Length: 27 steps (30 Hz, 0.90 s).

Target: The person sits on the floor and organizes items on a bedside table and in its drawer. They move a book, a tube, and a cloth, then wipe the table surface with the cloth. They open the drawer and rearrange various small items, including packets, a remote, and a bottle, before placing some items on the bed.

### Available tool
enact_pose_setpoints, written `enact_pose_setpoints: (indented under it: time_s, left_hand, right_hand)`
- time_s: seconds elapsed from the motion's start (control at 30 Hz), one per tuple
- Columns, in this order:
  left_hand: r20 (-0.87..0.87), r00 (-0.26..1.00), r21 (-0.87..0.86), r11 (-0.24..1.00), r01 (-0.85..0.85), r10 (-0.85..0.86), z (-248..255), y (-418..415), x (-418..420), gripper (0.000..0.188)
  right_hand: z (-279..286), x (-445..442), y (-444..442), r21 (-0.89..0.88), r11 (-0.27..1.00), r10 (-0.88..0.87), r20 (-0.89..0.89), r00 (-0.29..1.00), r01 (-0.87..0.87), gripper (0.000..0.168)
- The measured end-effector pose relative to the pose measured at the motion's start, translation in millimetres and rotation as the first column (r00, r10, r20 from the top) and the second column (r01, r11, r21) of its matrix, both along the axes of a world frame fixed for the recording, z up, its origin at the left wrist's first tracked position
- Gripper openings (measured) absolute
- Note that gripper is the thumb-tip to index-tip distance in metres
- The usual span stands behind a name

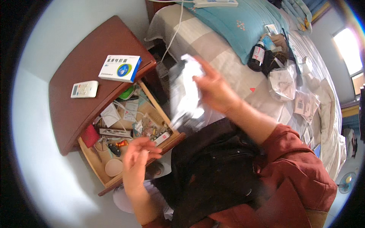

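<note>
My right hand [214, 85] grips a crumpled, shiny white and clear plastic bag [188, 91], blurred by motion, between the nightstand and the bed. My left hand [139, 162] is over the front edge of an open wooden drawer [168, 142], fingers apart; whether it pinches something small cannot be made out. Inside the drawer lie a red pouch [90, 136], a white cable, papers [110, 114], a black key fob [114, 149], a round pale lid or dish [113, 168], a small white box [162, 138] and plastic packets. A black cloth or bag [211, 159] covers my lap.
On the reddish-brown nightstand [85, 54] are a white and blue medicine box [120, 68] and a white remote control [84, 89]. The bed [228, 57] at right holds a teal pillow [225, 25], a dark bottle [257, 56] and plastic bags [282, 82]. A white cable hangs beside it.
</note>
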<state>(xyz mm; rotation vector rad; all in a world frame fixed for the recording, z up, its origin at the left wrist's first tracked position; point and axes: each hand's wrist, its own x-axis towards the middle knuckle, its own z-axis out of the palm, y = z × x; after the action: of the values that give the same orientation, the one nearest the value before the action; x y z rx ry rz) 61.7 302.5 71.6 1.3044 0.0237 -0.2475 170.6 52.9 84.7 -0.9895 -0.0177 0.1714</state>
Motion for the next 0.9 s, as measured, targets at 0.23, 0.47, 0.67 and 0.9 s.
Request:
enact_pose_setpoints:
  time_s: [0.23, 0.47, 0.67, 0.9]
  left_hand:
    - [0.042, 0.986, -0.125, 0.980, -0.154, 0.160, 0, 20, 5, 0.025]
    - [0.099, 0.953, -0.129, 0.953, -0.273, 0.287, 2, 37, 14, 0.023]
    - [0.102, 0.755, -0.224, 0.755, -0.617, 0.647, 4, 95, 0, 0.026]
    - [0.107, 0.658, -0.169, 0.666, -0.727, 0.745, 6, 94, -13, 0.029]
  right_hand:
    - [19, 27, -205, -0.435, 0.580, -0.694, 0.178, 0.697, 0.689, 0.066]
    - [15, 91, -305, -0.491, -0.643, -0.176, 0.841, 0.511, 0.587, 0.047]
    - [26, 46, -75, -0.659, 0.478, 0.001, 0.661, 0.750, 0.581, 0.021]
    - [-20, 27, 105, -0.926, 0.324, 0.916, 0.358, 0.183, 0.193, 0.031]
